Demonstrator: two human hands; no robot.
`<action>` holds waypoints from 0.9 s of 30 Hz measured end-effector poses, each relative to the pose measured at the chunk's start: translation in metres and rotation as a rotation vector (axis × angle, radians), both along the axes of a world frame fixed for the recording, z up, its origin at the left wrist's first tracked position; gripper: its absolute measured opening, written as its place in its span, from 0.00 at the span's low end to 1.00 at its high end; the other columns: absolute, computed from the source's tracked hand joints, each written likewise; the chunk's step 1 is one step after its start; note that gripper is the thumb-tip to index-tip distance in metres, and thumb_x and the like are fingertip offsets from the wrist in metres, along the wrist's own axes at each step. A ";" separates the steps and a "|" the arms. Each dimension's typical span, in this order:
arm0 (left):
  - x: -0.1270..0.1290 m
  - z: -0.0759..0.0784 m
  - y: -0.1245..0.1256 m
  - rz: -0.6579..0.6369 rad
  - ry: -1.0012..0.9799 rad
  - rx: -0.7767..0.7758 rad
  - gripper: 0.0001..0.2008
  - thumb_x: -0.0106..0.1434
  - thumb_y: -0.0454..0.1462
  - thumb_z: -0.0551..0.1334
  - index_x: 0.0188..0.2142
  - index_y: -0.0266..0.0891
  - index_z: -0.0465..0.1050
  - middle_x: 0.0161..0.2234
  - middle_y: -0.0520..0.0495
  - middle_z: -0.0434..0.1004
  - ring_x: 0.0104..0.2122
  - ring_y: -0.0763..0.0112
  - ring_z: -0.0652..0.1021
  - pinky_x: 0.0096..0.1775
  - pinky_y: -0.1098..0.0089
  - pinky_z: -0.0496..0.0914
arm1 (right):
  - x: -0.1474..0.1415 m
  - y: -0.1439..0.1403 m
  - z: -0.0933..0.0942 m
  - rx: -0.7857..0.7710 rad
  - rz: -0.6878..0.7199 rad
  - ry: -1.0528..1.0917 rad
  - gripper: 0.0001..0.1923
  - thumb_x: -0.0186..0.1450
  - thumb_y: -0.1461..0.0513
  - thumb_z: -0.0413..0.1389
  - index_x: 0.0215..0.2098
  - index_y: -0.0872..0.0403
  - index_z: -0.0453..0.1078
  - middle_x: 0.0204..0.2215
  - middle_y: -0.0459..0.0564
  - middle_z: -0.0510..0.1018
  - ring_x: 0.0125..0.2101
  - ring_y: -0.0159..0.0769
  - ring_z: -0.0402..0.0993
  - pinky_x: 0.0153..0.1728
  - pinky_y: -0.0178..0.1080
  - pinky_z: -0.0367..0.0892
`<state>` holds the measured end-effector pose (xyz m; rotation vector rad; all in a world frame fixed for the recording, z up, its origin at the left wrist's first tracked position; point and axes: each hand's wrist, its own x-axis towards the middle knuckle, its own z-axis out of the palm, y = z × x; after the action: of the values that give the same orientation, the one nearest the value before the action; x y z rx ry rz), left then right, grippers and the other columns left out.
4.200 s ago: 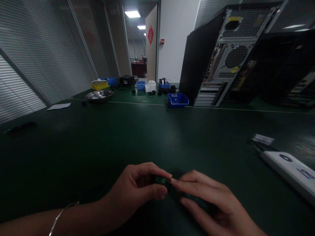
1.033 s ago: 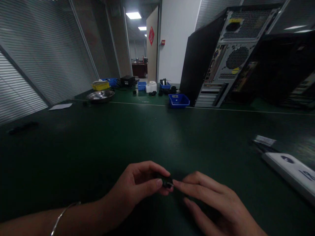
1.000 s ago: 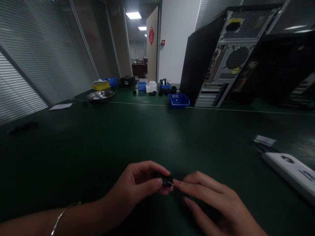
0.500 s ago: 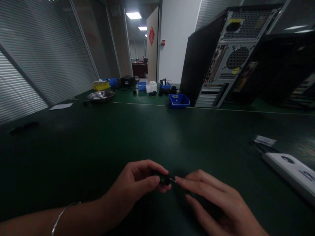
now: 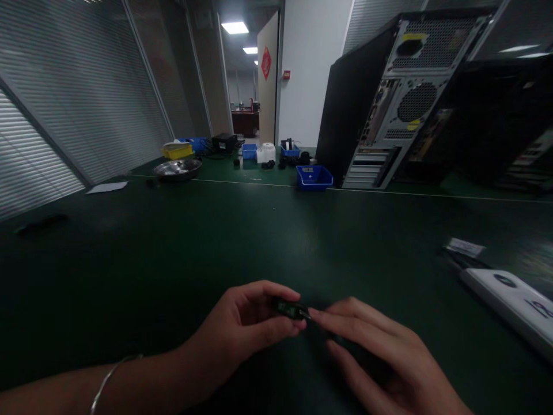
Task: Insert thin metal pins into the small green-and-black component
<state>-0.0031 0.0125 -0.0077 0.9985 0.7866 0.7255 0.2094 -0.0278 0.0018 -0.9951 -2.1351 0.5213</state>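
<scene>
My left hand pinches a small dark piece with a green circuit board between thumb and fingers, just above the table. My right hand is closed round a thin tool with a metal tip. Its handle lies hidden under my palm, so I cannot tell its kind. The tip meets the right end of the board, at my left fingertips. A bracelet circles my left wrist.
Far right lies a white device with a label. A blue bin and a black computer tower stand at the back. A metal bowl sits back left on the green table.
My left hand has turned the small piece and shifted slightly right, so its green board face now shows. The right hand has hardly moved.
</scene>
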 end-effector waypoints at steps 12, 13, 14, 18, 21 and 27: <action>0.002 0.001 -0.001 0.019 0.079 0.048 0.10 0.53 0.33 0.68 0.36 0.35 0.75 0.28 0.48 0.81 0.29 0.73 0.79 0.36 0.72 0.72 | -0.001 -0.002 0.002 0.017 -0.053 -0.002 0.17 0.62 0.68 0.53 0.48 0.50 0.72 0.36 0.50 0.79 0.35 0.35 0.78 0.33 0.29 0.75; 0.002 0.001 -0.001 0.019 0.079 0.048 0.10 0.53 0.33 0.68 0.36 0.35 0.75 0.28 0.48 0.81 0.28 0.73 0.79 0.35 0.72 0.72 | -0.001 -0.002 0.002 0.015 -0.052 0.001 0.17 0.62 0.68 0.53 0.48 0.50 0.72 0.36 0.50 0.79 0.35 0.34 0.78 0.33 0.29 0.75; 0.002 0.000 -0.001 0.016 0.077 0.049 0.10 0.53 0.33 0.68 0.36 0.35 0.75 0.28 0.48 0.81 0.28 0.73 0.79 0.35 0.72 0.72 | -0.001 -0.002 0.002 0.012 -0.046 0.005 0.18 0.62 0.69 0.53 0.48 0.50 0.72 0.36 0.50 0.79 0.35 0.34 0.78 0.33 0.29 0.75; 0.001 0.000 -0.001 0.005 0.086 0.054 0.11 0.52 0.33 0.69 0.37 0.37 0.76 0.29 0.49 0.80 0.31 0.72 0.78 0.38 0.71 0.71 | -0.002 -0.002 0.003 -0.010 -0.010 0.016 0.20 0.61 0.70 0.53 0.50 0.49 0.71 0.36 0.50 0.79 0.35 0.35 0.78 0.33 0.30 0.75; 0.001 -0.001 -0.001 0.013 0.093 0.100 0.10 0.52 0.32 0.69 0.36 0.38 0.77 0.32 0.50 0.79 0.35 0.71 0.78 0.40 0.71 0.70 | -0.002 -0.003 0.003 -0.002 -0.038 0.022 0.20 0.61 0.69 0.53 0.50 0.48 0.71 0.37 0.51 0.79 0.35 0.36 0.78 0.31 0.30 0.76; 0.000 -0.001 -0.001 0.022 0.118 0.246 0.10 0.53 0.31 0.67 0.37 0.40 0.77 0.33 0.51 0.76 0.35 0.72 0.75 0.37 0.73 0.68 | -0.002 -0.004 0.002 -0.003 -0.043 0.030 0.18 0.62 0.69 0.54 0.49 0.49 0.72 0.36 0.50 0.79 0.35 0.36 0.78 0.31 0.29 0.75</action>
<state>-0.0030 0.0116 -0.0084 1.2654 0.8249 0.8004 0.2074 -0.0317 0.0034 -1.0264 -2.0822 0.5154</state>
